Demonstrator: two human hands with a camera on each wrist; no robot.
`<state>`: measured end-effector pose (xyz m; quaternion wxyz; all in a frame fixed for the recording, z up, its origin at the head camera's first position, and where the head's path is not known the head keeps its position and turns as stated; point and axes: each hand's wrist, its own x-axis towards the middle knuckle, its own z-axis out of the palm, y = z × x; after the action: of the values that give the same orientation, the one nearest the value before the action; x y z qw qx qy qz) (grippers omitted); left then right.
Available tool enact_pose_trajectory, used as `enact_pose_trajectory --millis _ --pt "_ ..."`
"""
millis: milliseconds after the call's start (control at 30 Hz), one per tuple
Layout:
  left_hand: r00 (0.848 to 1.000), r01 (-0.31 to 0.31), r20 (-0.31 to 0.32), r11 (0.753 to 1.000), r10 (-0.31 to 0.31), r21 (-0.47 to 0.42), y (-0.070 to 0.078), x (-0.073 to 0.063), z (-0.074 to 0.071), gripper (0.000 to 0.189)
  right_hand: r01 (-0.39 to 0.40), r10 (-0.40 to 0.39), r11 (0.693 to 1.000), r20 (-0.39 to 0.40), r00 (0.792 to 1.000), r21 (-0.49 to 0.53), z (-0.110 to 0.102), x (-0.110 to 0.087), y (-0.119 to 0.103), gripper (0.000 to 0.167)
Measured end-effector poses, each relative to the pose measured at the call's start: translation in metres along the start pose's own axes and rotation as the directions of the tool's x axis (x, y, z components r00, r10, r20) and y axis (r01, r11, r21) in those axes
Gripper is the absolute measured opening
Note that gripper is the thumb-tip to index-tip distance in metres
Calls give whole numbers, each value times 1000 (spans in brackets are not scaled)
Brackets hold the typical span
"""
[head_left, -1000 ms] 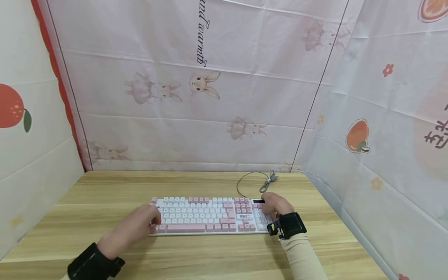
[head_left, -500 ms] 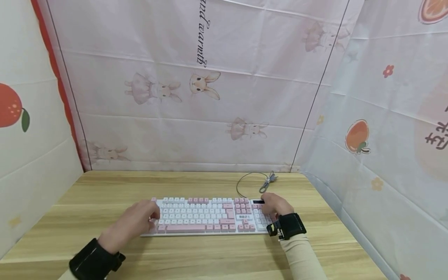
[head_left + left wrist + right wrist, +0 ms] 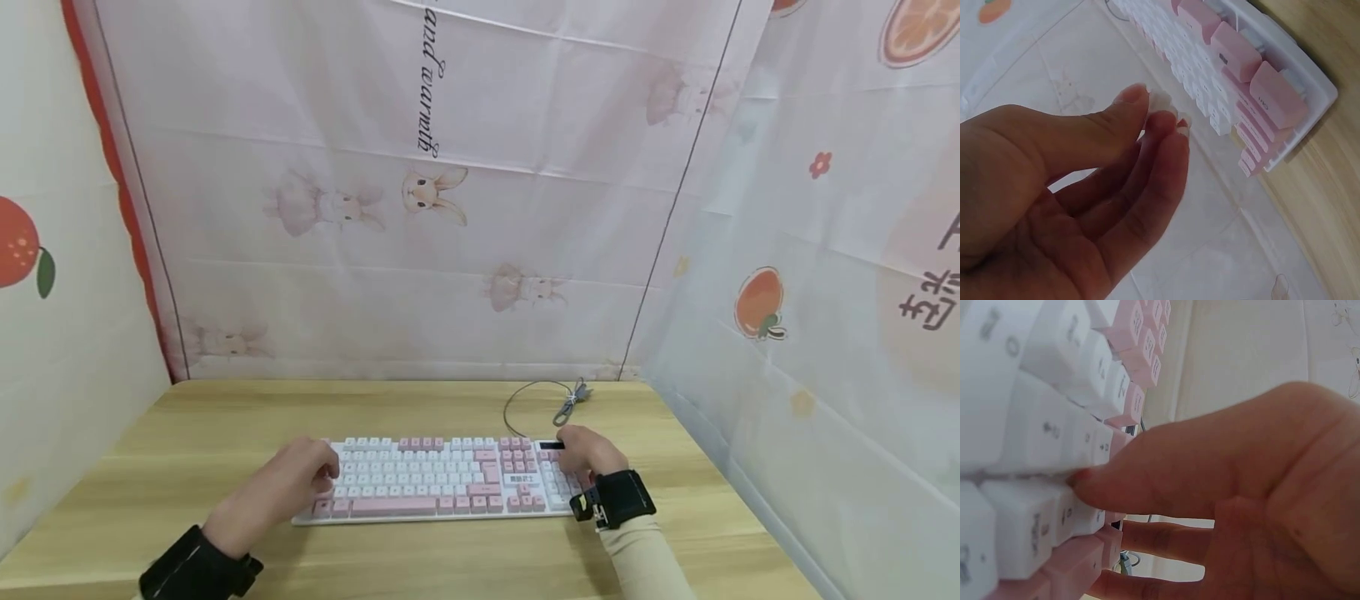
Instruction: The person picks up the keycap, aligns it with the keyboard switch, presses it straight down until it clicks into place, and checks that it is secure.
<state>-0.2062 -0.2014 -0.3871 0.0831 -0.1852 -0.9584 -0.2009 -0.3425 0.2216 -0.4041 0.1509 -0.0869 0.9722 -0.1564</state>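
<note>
A pink-and-white keyboard lies on the wooden table. Above its left end, my left hand pinches a small white piece that looks like a keycap between thumb and fingertips; the fingers mostly cover it. In the left wrist view, the left hand is apart from the keys beside it. At the keyboard's right end, my right hand grips the far right corner. Its thumb lies on the white number-pad keys in the right wrist view, while the other fingers of the right hand reach past the edge.
Behind the keyboard's right part lies its grey cable, bundled near the back edge. The wooden table is bounded by a printed cloth at the back and by more cloth on both sides. Both wrists wear black straps.
My left hand has shifted a little left and lifted, showing more of the keyboard's front left corner. The right hand keeps its place on the keyboard. The head view has tilted slightly upward.
</note>
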Motion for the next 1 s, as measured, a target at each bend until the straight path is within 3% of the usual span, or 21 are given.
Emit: enact_pose_trajectory --millis 167,467,633,767,867,1000 --pt "999 33 -12 999 -32 27 1 -6 6 14 -11 11 1000 -2 1000 15 8 -4 1 33" --pt "996 50 -74 998 -48 31 3 -5 4 11 20 -20 1000 0 1000 18 3 -3 -1 31" --pt "995 74 -58 997 -75 -25 2 -1 4 14 21 -21 1000 -6 1000 5 1 1 0 31" --pt "995 74 -64 997 -74 -3 3 1 5 16 18 -18 1000 -10 1000 3 0 1 -1 32" --pt "995 72 -62 997 -72 4 4 2 7 10 19 -19 1000 -8 1000 2 0 -1 -1 35" --pt "993 115 -31 993 -116 -25 6 5 8 4 18 -18 1000 0 1000 12 0 -2 0 35"
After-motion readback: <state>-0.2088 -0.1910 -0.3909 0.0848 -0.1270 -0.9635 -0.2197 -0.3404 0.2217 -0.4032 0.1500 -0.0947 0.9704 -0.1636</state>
